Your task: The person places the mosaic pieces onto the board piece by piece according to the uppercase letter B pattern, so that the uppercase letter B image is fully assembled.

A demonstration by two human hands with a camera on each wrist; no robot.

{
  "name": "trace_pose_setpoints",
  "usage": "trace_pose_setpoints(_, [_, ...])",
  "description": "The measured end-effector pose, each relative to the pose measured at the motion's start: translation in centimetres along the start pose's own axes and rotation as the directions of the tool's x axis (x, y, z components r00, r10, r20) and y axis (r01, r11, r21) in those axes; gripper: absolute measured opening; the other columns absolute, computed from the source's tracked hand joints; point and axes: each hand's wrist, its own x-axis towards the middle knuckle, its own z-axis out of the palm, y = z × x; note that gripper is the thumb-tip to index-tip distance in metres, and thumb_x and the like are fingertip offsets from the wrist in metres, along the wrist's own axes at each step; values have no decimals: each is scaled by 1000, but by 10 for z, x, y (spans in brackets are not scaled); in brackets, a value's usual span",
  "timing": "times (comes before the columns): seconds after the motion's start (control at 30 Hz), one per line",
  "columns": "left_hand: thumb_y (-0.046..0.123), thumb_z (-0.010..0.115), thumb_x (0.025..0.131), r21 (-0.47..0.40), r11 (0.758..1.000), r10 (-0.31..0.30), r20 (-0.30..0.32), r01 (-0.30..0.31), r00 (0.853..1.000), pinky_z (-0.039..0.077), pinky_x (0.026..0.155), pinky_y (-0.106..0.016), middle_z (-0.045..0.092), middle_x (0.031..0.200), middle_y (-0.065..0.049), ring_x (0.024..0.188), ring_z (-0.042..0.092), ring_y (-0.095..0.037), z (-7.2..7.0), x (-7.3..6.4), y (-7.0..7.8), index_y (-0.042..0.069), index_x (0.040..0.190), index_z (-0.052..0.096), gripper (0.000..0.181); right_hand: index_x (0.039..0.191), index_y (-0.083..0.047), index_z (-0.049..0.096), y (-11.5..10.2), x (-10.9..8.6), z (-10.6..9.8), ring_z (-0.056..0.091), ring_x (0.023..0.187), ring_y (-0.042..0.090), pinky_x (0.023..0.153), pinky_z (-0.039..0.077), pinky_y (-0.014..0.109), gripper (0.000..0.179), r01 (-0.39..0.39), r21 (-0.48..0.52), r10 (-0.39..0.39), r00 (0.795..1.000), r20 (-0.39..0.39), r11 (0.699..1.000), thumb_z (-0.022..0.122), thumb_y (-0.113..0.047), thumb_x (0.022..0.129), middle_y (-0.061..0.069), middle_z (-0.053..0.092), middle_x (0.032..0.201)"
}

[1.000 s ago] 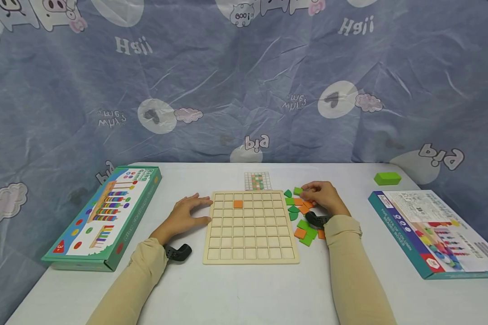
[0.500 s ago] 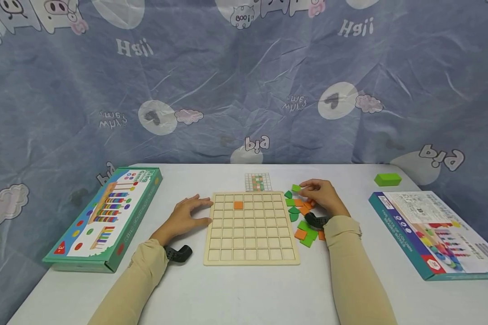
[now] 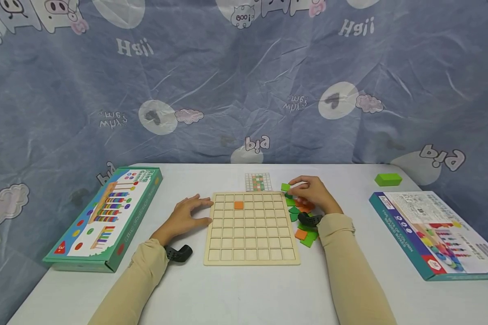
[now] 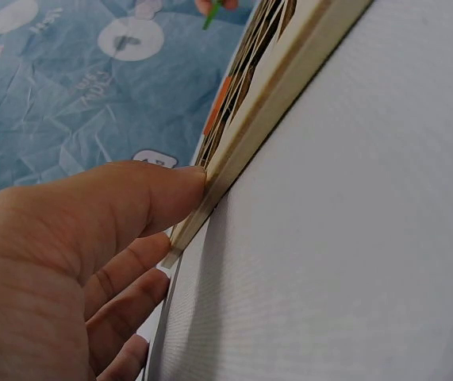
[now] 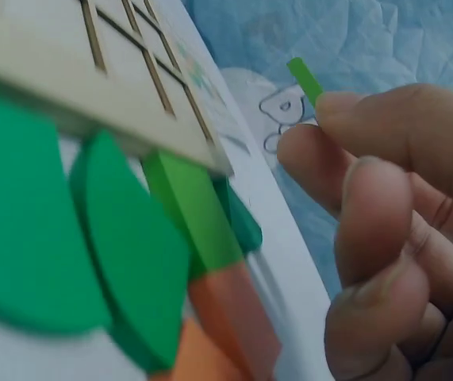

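A pale wooden grid board [image 3: 251, 228] lies on the table, with one orange square tile [image 3: 238, 205] in its second row. My left hand [image 3: 185, 215] touches the board's left edge with thumb and fingertips, its fingers fairly straight; the left wrist view shows the thumb [image 4: 174, 194] against the rim. Beyond the board's far right corner, my right hand [image 3: 311, 193] pinches a light green square tile [image 3: 285, 187] above the table. In the right wrist view this green tile [image 5: 304, 78] appears edge-on between thumb and finger. Below it lie dark green rounded pieces [image 5: 131, 246] and other tiles.
A small printed grid card [image 3: 258, 182] lies behind the board. Loose green and orange tiles [image 3: 307, 237] are heaped along the board's right side. Flat toy boxes flank the table: one at left [image 3: 105, 216], one at right [image 3: 439, 234]. A green block [image 3: 388, 179] sits behind the right box.
My right hand, pinching the light green tile, has lifted it from the heap and moved left toward the board's far corner. The left hand stays at the board's edge.
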Motion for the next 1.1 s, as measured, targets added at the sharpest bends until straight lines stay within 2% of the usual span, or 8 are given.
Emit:
trace_pose_setpoints(0.13, [25,85,90,6,1000,4,0,-4,1000,14,131,-65,60,155,-16,158,34,-46,0,0,1,4,141,71,56,136,9,63,-7,3,7,51,53,13,52,46,29,42,-5,32,4,1000,29,999,77,-8,100,14,80,90])
trace_pose_setpoints(0.23, [25,85,90,2,1000,0,1,0,1000,14,131,-64,60,156,-16,158,34,-46,0,0,1,5,141,71,56,136,8,63,-9,6,13,53,53,13,50,45,28,41,-7,36,5,999,47,999,77,-8,100,15,80,92])
trace_pose_setpoints(0.47, [24,85,90,-3,1000,-5,4,5,1000,12,132,-63,60,156,-15,159,33,-45,-1,-1,1,5,142,70,57,134,8,66,-12,13,26,63,57,13,55,53,26,39,36,20,-37,996,83,999,76,-9,100,19,81,94])
trace_pose_setpoints(0.67, [24,84,90,-1,1000,-10,7,10,1000,12,132,-64,60,156,-15,159,33,-45,-1,-1,0,5,142,70,57,132,5,68,-22,15,40,60,57,15,55,52,27,38,11,53,-15,996,86,999,80,-7,97,17,79,86])
trace_pose_setpoints(0.9, [25,84,90,-2,1000,-14,8,14,1000,12,132,-63,59,157,-15,160,32,-44,-2,-1,2,5,142,70,57,133,2,68,-29,15,56,60,61,16,60,53,28,40,-30,84,20,992,124,996,81,-10,97,19,81,101])
trace_pose_setpoints(1.1, [25,85,90,-1,1000,-7,7,7,1000,12,132,-63,60,157,-16,159,33,-45,-1,0,1,6,141,70,57,136,5,65,-28,17,70,56,59,12,56,48,23,40,-67,167,37,984,174,984,77,-4,99,12,79,88])
